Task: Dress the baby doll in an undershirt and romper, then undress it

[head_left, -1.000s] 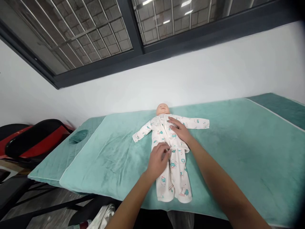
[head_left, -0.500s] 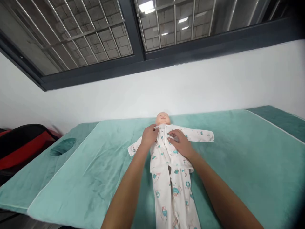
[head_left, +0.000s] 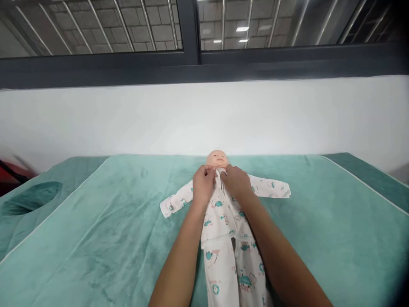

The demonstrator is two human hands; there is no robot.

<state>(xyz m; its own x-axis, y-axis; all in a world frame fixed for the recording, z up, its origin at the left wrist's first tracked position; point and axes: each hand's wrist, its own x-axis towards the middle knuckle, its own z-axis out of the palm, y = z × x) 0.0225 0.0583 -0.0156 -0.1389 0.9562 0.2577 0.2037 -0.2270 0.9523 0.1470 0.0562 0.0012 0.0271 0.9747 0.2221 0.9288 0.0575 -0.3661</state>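
Observation:
A baby doll (head_left: 217,157) lies on its back, its head toward the wall. It wears a white long-sleeved top (head_left: 219,219) with small teal and pink prints, its sleeves spread to both sides, and matching trousers (head_left: 220,273). The top's front opening runs down the middle. At the collar, my left hand (head_left: 203,181) pinches the left front edge. My right hand (head_left: 237,181) is closed on the right front edge, close beside the left; its fingertips are partly hidden.
A teal plush cover (head_left: 111,238) with white piping lies under the doll. At the left is an oval hole (head_left: 32,198) in the padded surface. A red and black item (head_left: 12,177) stands at the far left. Behind are a white wall (head_left: 143,119) and a dark window frame (head_left: 111,70).
My right hand has moved up from the chest to the collar and closed on the cloth. My left hand stays at the collar. The view has levelled and turned slightly.

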